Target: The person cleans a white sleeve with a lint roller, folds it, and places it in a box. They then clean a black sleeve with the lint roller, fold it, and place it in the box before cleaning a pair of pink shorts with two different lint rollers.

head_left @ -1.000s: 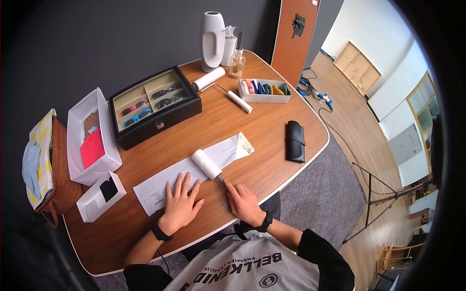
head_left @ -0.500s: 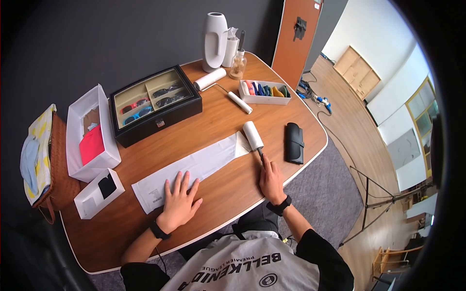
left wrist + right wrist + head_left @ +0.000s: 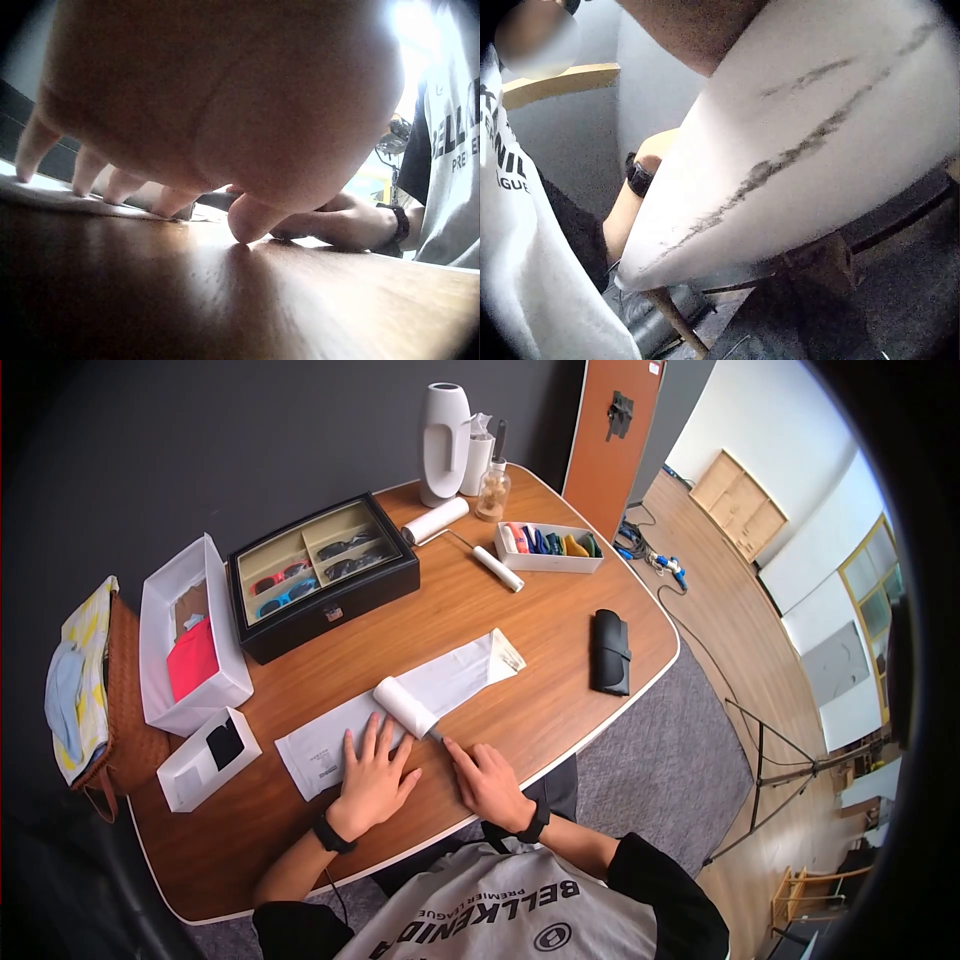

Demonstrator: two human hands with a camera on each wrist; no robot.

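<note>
A light grey cloth sleeve (image 3: 455,677) lies flat and slanting across the wooden table. Spread fingers of the left hand (image 3: 375,785) rest on its near edge; in the left wrist view that hand (image 3: 217,97) arches low over the wood, fingertips down. The right hand (image 3: 492,785) grips the dark handle of a white lint roller (image 3: 404,706), whose roll lies across the middle of the cloth, just beyond the left fingertips. The right wrist view shows mostly a pale surface with dark streaks, and the roller is not seen there.
Behind the cloth stand a sunglasses case (image 3: 325,575), another roller (image 3: 437,520), and a box of rolled cloths (image 3: 548,548). A black pouch (image 3: 610,652) lies at right. White boxes (image 3: 197,635) and a woven basket (image 3: 135,700) stand at left.
Over the last second the roller went right to the cloth's far end, then came back left to its middle with the right hand. The left hand has stayed in place.
</note>
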